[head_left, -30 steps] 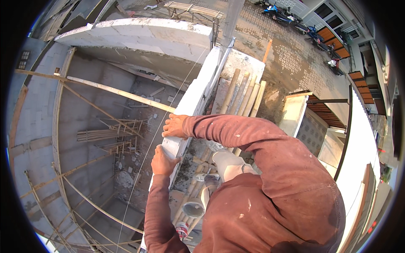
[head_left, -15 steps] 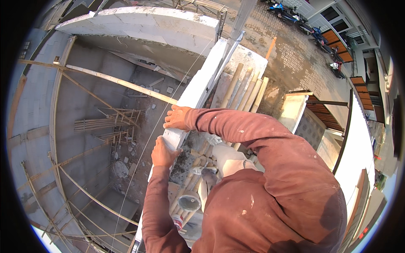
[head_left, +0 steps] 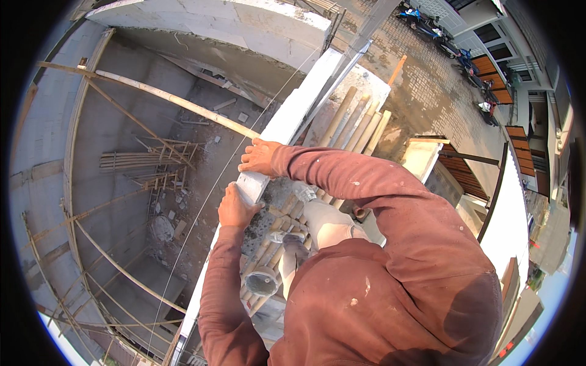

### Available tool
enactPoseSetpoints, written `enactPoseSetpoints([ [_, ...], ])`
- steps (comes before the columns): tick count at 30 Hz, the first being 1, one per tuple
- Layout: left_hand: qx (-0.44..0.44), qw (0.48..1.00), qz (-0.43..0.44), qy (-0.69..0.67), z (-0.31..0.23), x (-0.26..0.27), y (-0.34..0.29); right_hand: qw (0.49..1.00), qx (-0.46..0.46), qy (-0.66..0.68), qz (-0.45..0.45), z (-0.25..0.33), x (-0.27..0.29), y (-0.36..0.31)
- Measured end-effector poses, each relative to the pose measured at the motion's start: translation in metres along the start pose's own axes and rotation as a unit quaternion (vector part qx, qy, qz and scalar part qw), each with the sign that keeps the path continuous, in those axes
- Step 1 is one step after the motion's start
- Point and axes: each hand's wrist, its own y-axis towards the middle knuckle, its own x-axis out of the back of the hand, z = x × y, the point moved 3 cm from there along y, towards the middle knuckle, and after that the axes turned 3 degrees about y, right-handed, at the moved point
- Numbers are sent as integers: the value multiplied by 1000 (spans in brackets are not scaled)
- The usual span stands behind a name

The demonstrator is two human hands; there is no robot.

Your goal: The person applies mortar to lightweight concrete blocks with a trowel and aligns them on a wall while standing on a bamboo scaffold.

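Observation:
A white lightweight concrete block sits on top of a long white wall that runs from the lower left to the upper middle. My left hand is wrapped over the block's near end, thumb on its right side. At the far end my right hand grips it, fingers bent over the left edge. My palms cover part of the block, so its full length is hidden. A taut string stretches along the wall's left side, just beyond my fingertips.
Left of the wall is a deep room with bamboo poles across it and rubble below. On the right, I stand on scaffold of bamboo poles, with a bucket near my feet. Parked motorbikes line the paved street.
The view has shifted slightly, so the scene sits higher in the picture. Both hands keep their grip on the block, with little visible movement along the wall.

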Motion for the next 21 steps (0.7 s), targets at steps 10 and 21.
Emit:
enactPoseSetpoints([
  [10, 0, 1000, 20, 7, -6, 4, 4, 1000, -10, -7, 22, -2, 1, -1],
  [21, -56, 972, -223, -34, 18, 7, -66, 998, -18, -52, 23, 6, -1, 4],
])
